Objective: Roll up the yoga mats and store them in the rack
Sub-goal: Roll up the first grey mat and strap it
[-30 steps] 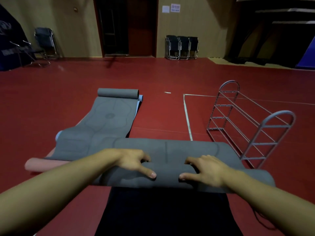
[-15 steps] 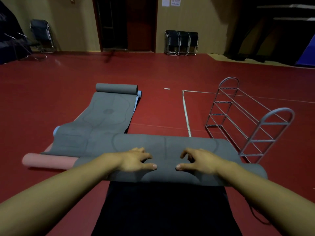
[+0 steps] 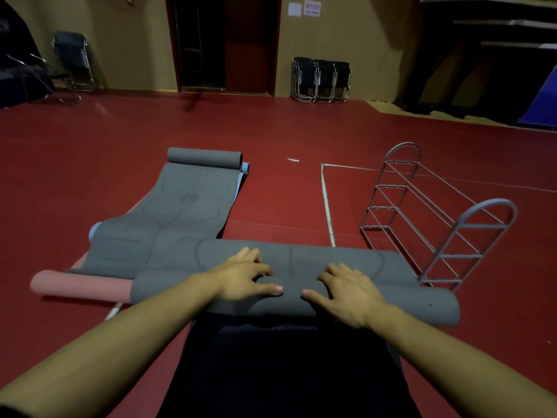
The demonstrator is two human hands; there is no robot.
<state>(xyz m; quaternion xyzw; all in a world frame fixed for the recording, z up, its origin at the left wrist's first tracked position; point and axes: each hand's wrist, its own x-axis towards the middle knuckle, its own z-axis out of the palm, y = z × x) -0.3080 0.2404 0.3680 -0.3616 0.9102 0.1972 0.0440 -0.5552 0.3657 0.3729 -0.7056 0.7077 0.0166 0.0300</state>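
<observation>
Grey mat roll (image 3: 391,285) lies crosswise on the red floor (image 3: 90,164), right in front of the person, about half rolled; its dark unrolled tail (image 3: 286,372) runs back toward the camera. Both hands are on top of the roll near its middle. Left hand (image 3: 241,280): fingers curled over the far side of the roll, thumb pointing inward along the near face, gripping it. Right hand (image 3: 349,291): same pose mirrored, fingers bent and spread over the top, thumb pointing at the left thumb. The thumbs are near each other, not touching.

Pink mat (image 3: 81,286), rolled, sits just left of the grey roll's left end, lying in line with it; whether they touch, can't tell. A second grey mat (image 3: 180,206) lies unrolled beyond it and runs away from the camera, its far end curled into a roll (image 3: 205,154). A blue mat (image 3: 244,168) peeks out under it at the far right corner and at the near left edge.

Metal rack (image 3: 437,218) stands on the floor right of the mats, near the roll's right end, with arched end frames and wire tiers, nothing on them. A white floor line (image 3: 327,203) runs between the mats and the rack.

Back wall: dark doorway (image 3: 223,43), folded chairs (image 3: 321,79) stacked right of it, one more chair (image 3: 73,60) far left.
</observation>
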